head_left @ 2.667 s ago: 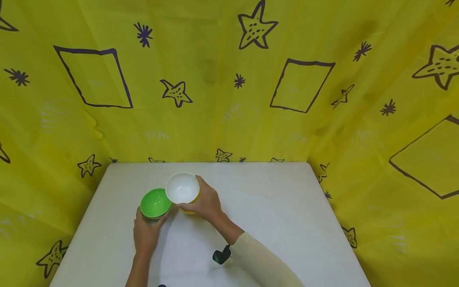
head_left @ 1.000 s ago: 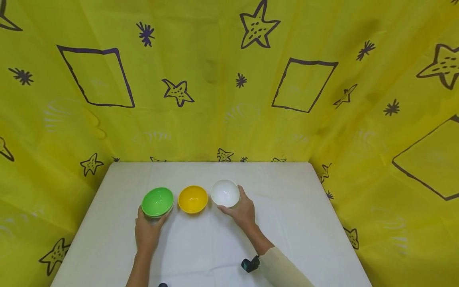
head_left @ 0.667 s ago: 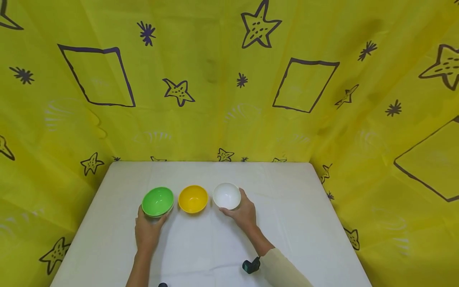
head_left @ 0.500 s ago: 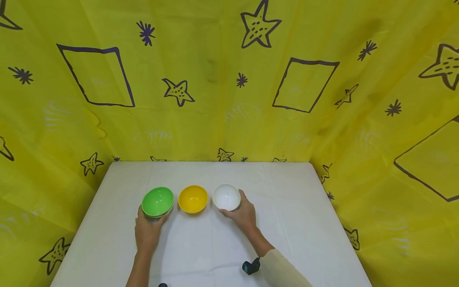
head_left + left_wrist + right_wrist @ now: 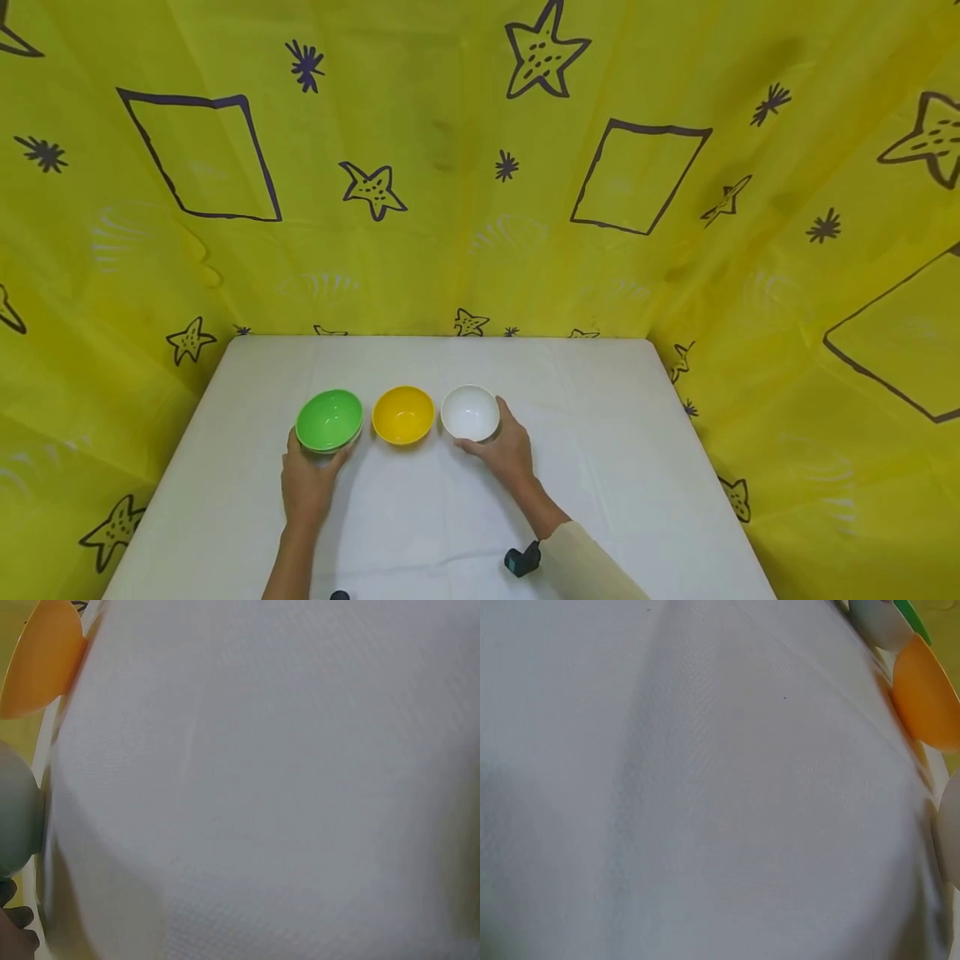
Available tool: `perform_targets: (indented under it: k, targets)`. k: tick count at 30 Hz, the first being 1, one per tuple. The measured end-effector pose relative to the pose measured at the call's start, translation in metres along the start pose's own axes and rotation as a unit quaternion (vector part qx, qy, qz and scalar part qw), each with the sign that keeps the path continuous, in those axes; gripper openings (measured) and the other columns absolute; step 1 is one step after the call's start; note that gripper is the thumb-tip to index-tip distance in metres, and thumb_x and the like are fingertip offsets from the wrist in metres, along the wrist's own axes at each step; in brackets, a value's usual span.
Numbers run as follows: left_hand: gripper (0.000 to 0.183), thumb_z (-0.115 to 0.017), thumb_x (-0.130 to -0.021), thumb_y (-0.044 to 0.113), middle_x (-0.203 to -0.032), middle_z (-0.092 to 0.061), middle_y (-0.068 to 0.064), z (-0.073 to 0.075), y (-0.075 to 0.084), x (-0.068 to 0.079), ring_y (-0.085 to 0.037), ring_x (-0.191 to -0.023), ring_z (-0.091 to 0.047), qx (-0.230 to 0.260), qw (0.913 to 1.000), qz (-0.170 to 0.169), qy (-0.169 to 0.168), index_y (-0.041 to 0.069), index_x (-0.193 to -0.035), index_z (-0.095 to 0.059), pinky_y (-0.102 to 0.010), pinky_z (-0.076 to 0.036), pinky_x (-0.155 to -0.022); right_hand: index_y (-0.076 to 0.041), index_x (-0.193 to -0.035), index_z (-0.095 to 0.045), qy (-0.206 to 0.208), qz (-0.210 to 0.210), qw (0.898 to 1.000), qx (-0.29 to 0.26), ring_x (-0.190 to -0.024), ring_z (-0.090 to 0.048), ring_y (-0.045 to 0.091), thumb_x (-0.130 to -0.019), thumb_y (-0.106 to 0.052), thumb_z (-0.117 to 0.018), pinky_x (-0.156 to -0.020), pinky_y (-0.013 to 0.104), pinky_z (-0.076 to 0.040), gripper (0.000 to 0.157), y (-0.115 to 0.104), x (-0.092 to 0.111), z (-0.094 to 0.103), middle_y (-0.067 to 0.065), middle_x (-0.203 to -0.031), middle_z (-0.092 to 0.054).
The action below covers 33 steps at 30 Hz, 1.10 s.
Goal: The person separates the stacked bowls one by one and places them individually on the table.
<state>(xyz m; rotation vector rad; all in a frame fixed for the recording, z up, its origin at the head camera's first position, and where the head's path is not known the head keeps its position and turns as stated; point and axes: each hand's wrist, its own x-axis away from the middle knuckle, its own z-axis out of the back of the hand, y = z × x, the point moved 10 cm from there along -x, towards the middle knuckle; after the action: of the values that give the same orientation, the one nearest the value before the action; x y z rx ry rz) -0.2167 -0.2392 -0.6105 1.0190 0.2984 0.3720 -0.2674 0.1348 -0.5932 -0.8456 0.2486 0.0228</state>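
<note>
Three bowls stand in a row on the white-covered table. At the left, my left hand (image 5: 307, 487) holds a green bowl (image 5: 330, 419), thumb and fingers on opposite sides. Below its green rim a pale outer wall (image 5: 879, 624) shows in the right wrist view, seemingly a second bowl under it. A yellow bowl (image 5: 403, 415) sits untouched in the middle, its orange-looking side (image 5: 41, 660) visible in the left wrist view. My right hand (image 5: 512, 450) grips a white bowl (image 5: 470, 412) by its right and near sides. Fingers behind both held bowls are partly hidden.
The white tabletop (image 5: 420, 517) spreads before and beside the bowls. Yellow cloth (image 5: 465, 258) with drawn stars and frames hangs around the back and sides. A small dark device (image 5: 522, 559) is at my right wrist.
Earlier the white bowl was stacked on the yellow one in my right hand. The yellow bowl now stands alone; the white one has moved right and down, lately slightly left. Left hand stays put.
</note>
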Motion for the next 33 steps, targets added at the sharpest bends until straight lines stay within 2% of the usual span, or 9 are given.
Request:
perform_targets:
  k: [6,14,19,23,29,33]
  targets:
    - [0.099,-0.089,-0.086,0.017,-0.158,-0.040,-0.034,0.000,-0.001,0.000,-0.054,-0.147,-0.034,0.002,1.0000,0.005,-0.003,-0.003,-0.161,-0.028,-0.061,-0.012,-0.127,-0.001,-0.154,-0.045,-0.024,-0.010,1.000,0.016,-0.135,-0.057,0.035,-0.064,-0.047,-0.101,-0.111,0.049,-0.049,0.116,-0.001,-0.003,-0.004,0.017,-0.150,-0.057]
    - [0.099,-0.089,-0.086,0.017,-0.158,-0.039,-0.034,-0.001,-0.001,0.000,-0.054,-0.147,-0.033,0.005,1.0000,0.006,-0.004,-0.003,-0.161,-0.027,-0.060,-0.012,-0.127,-0.002,-0.163,-0.031,-0.035,-0.031,0.998,0.050,-0.152,-0.034,0.040,-0.065,-0.060,-0.096,-0.117,0.059,-0.038,0.131,-0.020,-0.017,-0.003,0.021,-0.167,-0.034]
    - [0.099,-0.088,-0.087,0.017,-0.159,-0.038,-0.033,-0.001,-0.001,0.000,-0.054,-0.148,-0.033,0.002,0.9999,0.009,-0.010,-0.002,-0.162,-0.027,-0.060,-0.012,-0.127,-0.006,-0.163,-0.032,-0.048,-0.008,0.998,0.042,-0.154,-0.031,0.038,-0.068,-0.060,-0.095,-0.118,0.059,-0.037,0.127,-0.050,-0.027,-0.013,0.020,-0.168,-0.033]
    - [0.100,-0.088,-0.088,0.019,-0.160,-0.037,-0.032,-0.001,-0.001,0.000,-0.053,-0.148,-0.032,0.001,0.9997,0.016,-0.017,-0.001,-0.162,-0.025,-0.065,-0.016,-0.124,-0.007,-0.163,-0.032,-0.068,0.011,0.997,0.024,-0.155,-0.030,0.036,-0.070,-0.060,-0.093,-0.119,0.058,-0.036,0.123,-0.081,-0.031,-0.025,0.019,-0.169,-0.031]
    - [0.101,-0.087,-0.088,0.023,-0.161,-0.035,-0.033,-0.003,-0.001,0.000,-0.053,-0.149,-0.030,-0.007,0.9996,0.018,-0.018,-0.003,-0.163,-0.024,-0.060,-0.011,-0.127,-0.009,-0.164,-0.033,-0.095,0.041,0.994,0.027,-0.154,-0.034,0.033,-0.070,-0.067,-0.090,-0.117,0.051,-0.040,0.124,-0.124,-0.032,-0.049,0.014,-0.170,-0.031]
    - [0.101,-0.089,-0.086,0.023,-0.158,-0.039,-0.034,0.002,0.001,0.001,-0.055,-0.145,-0.035,-0.009,0.9999,0.013,-0.006,-0.003,-0.161,-0.027,-0.066,-0.021,-0.123,-0.006,-0.163,-0.035,-0.112,0.075,0.990,0.032,-0.152,-0.038,0.033,-0.069,-0.067,-0.090,-0.115,0.051,-0.044,0.124,-0.152,-0.030,-0.070,0.016,-0.168,-0.034]
